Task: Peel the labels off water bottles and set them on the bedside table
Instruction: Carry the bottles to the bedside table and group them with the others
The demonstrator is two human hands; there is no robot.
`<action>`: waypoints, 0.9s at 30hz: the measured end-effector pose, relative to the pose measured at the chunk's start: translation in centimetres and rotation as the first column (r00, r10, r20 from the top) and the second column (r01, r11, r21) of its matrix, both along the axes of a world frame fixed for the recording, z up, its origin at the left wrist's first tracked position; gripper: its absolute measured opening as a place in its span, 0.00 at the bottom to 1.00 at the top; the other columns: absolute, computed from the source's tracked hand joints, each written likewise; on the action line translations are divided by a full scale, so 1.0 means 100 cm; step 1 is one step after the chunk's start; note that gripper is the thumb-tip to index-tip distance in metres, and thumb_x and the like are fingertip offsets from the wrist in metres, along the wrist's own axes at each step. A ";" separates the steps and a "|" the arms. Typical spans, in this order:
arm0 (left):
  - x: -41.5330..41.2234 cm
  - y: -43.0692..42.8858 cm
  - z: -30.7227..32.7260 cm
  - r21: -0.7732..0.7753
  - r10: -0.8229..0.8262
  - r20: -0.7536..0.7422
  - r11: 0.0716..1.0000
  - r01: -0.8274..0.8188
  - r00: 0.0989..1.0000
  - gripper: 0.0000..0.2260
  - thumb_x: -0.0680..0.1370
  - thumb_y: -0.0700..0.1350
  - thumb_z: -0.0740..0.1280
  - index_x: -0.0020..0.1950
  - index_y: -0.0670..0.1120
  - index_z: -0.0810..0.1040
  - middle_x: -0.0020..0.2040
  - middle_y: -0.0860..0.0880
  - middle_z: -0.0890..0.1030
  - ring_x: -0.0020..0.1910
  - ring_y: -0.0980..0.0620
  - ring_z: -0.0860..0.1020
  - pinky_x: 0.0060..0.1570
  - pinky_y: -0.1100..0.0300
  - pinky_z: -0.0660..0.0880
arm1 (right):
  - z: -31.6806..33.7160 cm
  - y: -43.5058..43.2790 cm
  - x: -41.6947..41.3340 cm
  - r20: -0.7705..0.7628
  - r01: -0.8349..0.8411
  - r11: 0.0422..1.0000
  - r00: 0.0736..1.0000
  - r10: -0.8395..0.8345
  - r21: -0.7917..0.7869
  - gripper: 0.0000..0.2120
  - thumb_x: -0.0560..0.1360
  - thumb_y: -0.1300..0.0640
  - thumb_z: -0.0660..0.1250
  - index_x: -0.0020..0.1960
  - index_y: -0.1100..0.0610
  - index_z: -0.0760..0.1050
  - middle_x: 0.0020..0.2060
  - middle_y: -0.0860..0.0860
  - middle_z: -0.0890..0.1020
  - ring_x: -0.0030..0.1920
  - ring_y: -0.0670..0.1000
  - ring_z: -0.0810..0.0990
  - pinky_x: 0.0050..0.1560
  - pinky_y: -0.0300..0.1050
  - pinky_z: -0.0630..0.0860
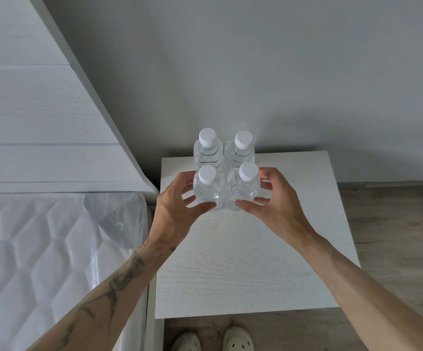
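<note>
1. Beside the bed, against the grey wall, stands the white bedside table; its top is bare except for the bottles at the far end.
2. Four clear water bottles stand upright there in a tight square, white caps on, and no label shows on any of them: far-left bottle, far-right bottle, near-left bottle, near-right bottle.
3. The left hand curls round the near-left bottle, thumb at its front; the right hand does likewise on the near-right bottle. Both hands are cupped loosely, fingertips touching the plastic; I cannot tell whether they grip firmly.
4. Judged from this, the step is the last placing or squaring-up of the front pair.
5. The next move likely calls for releasing both bottles gently, without toppling the row behind.
</note>
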State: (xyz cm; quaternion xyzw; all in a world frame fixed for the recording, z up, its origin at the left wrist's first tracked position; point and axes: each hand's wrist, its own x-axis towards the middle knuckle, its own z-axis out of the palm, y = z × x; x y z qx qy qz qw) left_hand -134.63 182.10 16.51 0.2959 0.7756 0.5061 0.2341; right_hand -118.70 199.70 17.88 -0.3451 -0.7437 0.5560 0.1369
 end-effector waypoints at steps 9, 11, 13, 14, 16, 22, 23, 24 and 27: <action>0.002 -0.003 0.004 -0.030 0.013 -0.011 0.999 -0.014 1.000 0.29 0.70 0.52 0.83 0.67 0.64 0.74 0.60 0.68 0.81 0.61 0.69 0.80 0.60 0.72 0.76 | -0.001 -0.003 0.000 0.006 0.030 1.000 1.000 -0.030 0.006 0.32 0.68 0.54 0.85 0.65 0.48 0.72 0.64 0.46 0.77 0.65 0.40 0.78 0.55 0.37 0.83; 0.005 -0.004 0.005 -0.056 0.023 -0.059 0.998 -0.026 0.998 0.31 0.72 0.50 0.83 0.70 0.64 0.73 0.59 0.70 0.80 0.61 0.71 0.79 0.60 0.72 0.75 | -0.001 -0.004 0.000 0.009 0.032 0.999 0.999 -0.032 0.009 0.31 0.68 0.53 0.85 0.65 0.48 0.72 0.63 0.46 0.77 0.64 0.41 0.78 0.54 0.34 0.82; 0.007 -0.005 0.006 -0.076 0.035 -0.084 0.996 -0.042 0.996 0.32 0.73 0.49 0.83 0.71 0.65 0.72 0.59 0.73 0.79 0.59 0.76 0.78 0.57 0.75 0.75 | -0.002 -0.005 0.000 0.016 0.036 0.999 0.999 -0.037 0.014 0.31 0.68 0.52 0.84 0.65 0.48 0.72 0.62 0.46 0.77 0.64 0.41 0.78 0.53 0.33 0.82; 0.009 -0.004 0.007 -0.081 0.040 -0.082 0.996 -0.047 0.996 0.32 0.73 0.49 0.83 0.71 0.65 0.72 0.58 0.73 0.78 0.59 0.77 0.77 0.56 0.75 0.74 | -0.002 -0.005 0.000 0.020 0.039 0.999 0.999 -0.040 0.018 0.31 0.68 0.52 0.84 0.65 0.48 0.72 0.62 0.46 0.77 0.64 0.41 0.78 0.53 0.33 0.82; 0.010 -0.004 0.007 -0.088 0.044 -0.072 0.995 -0.051 0.996 0.31 0.74 0.49 0.83 0.72 0.63 0.73 0.59 0.72 0.79 0.58 0.76 0.78 0.57 0.74 0.74 | -0.002 -0.005 0.000 0.028 0.043 0.999 0.999 -0.043 0.026 0.31 0.68 0.52 0.84 0.65 0.48 0.72 0.62 0.45 0.77 0.63 0.40 0.78 0.53 0.32 0.81; 0.012 -0.003 0.007 -0.124 0.032 -0.082 0.991 -0.042 0.996 0.34 0.75 0.50 0.81 0.79 0.52 0.73 0.70 0.53 0.82 0.65 0.56 0.80 0.62 0.67 0.75 | -0.003 -0.006 0.000 0.052 0.034 0.997 0.998 -0.038 0.065 0.31 0.68 0.51 0.84 0.63 0.44 0.71 0.60 0.42 0.76 0.61 0.38 0.78 0.51 0.32 0.81; 0.012 -0.003 0.008 -0.138 0.026 -0.088 0.990 -0.038 0.996 0.35 0.75 0.50 0.81 0.80 0.52 0.72 0.72 0.52 0.82 0.66 0.56 0.80 0.61 0.69 0.74 | -0.002 -0.006 0.000 0.056 0.031 0.997 0.998 -0.035 0.068 0.31 0.68 0.51 0.84 0.63 0.44 0.70 0.60 0.42 0.77 0.61 0.38 0.78 0.51 0.32 0.81; 0.013 -0.003 0.009 -0.152 0.021 -0.095 0.988 -0.035 0.995 0.36 0.76 0.51 0.81 0.81 0.52 0.71 0.73 0.52 0.81 0.66 0.56 0.79 0.61 0.70 0.73 | -0.002 -0.007 0.000 0.060 0.029 0.997 0.998 -0.034 0.072 0.31 0.68 0.51 0.84 0.63 0.44 0.70 0.60 0.42 0.77 0.61 0.38 0.78 0.52 0.33 0.81; 0.015 -0.002 0.012 -0.174 0.026 -0.095 0.984 -0.043 0.995 0.37 0.76 0.52 0.80 0.82 0.53 0.69 0.75 0.52 0.80 0.67 0.56 0.79 0.64 0.65 0.75 | 0.001 -0.008 0.000 0.078 0.027 0.997 0.996 -0.033 0.078 0.31 0.68 0.51 0.84 0.63 0.43 0.70 0.59 0.40 0.76 0.60 0.38 0.78 0.54 0.36 0.81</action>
